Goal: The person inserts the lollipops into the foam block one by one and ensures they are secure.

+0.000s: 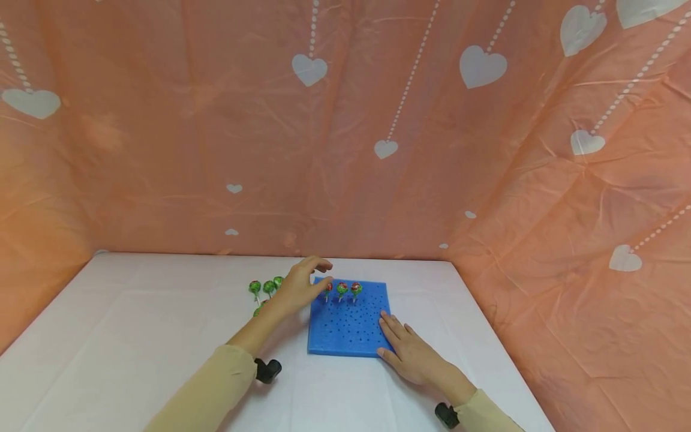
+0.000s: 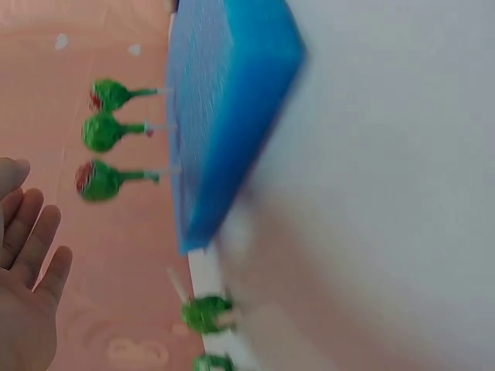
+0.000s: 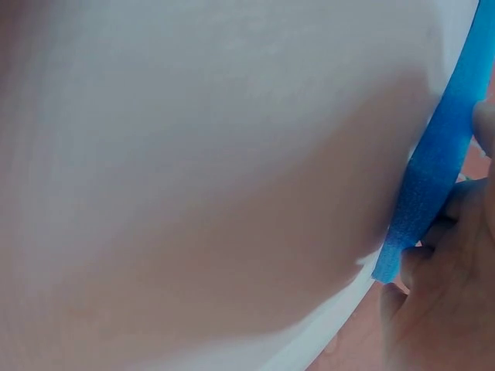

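Observation:
A blue foam board (image 1: 345, 330) dotted with small holes lies on the white table. Three lollipops (image 1: 342, 289) in green and red wrappers stand upright in a row near its far edge, sticks down in the foam. My left hand (image 1: 301, 288) hovers at the board's far left corner, beside the leftmost of them. In the left wrist view, its fingers (image 2: 48, 232) are apart from the lollipops (image 2: 100, 182) and hold nothing. My right hand (image 1: 410, 354) rests with extended fingers on the board's near right corner; the right wrist view shows it along the board's side (image 3: 433, 170).
Several loose lollipops (image 1: 255, 287) lie on the table left of the board, partly hidden behind the left forearm. An orange curtain (image 1: 345, 198) with white hearts hangs behind the table (image 1: 135, 336) and along its sides. Each wrist wears a small black camera (image 1: 268, 371).

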Demonstrator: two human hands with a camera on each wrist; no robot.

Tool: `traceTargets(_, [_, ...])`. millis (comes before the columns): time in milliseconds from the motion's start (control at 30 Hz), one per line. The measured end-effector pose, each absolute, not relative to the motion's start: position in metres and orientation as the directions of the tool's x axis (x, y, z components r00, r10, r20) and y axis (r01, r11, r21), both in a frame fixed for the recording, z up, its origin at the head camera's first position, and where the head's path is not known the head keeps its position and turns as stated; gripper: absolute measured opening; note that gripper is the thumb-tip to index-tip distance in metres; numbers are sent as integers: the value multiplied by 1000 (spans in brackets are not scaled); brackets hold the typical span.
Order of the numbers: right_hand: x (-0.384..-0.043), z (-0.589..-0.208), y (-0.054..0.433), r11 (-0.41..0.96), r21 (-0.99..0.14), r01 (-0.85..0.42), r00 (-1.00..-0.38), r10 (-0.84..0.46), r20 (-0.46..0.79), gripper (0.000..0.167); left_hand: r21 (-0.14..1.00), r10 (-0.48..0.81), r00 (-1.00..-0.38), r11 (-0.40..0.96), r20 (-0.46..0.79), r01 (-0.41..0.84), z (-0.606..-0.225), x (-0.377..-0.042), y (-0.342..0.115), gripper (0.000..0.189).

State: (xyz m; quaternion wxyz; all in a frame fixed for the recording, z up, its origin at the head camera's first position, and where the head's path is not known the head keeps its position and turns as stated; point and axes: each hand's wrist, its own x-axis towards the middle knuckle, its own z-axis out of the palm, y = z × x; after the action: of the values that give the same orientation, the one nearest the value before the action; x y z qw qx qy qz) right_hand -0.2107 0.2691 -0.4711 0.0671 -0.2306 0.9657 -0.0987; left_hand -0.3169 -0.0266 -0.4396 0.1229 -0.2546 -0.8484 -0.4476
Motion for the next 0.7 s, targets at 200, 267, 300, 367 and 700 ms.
traceTargets(200, [-210,-469,269,868,-241,-435,-883,-463,-74,70,679,303,-823,466,480,567,-443,-319,-58,30])
traceTargets(267, [-209,-469,269,867,-245,-433,-883,-463,-76,70,681,294,-824,465,484,566,-446,-320,-69,30])
traceTargets(300, [-209,-468,269,867,-247,-433,-883,-463,-76,70,678,290,-824,469,487,566,-447,-320,-75,30])
traceTargets(367, [-209,-469,269,867,-247,-432,-883,-463,-79,70,674,282,-829,485,483,557,-450,-322,-87,29])
traceTargets(700, [-212,-473,269,869,-239,-433,-882,-463,-85,71,663,231,-860,556,456,501,-458,-331,-140,29])
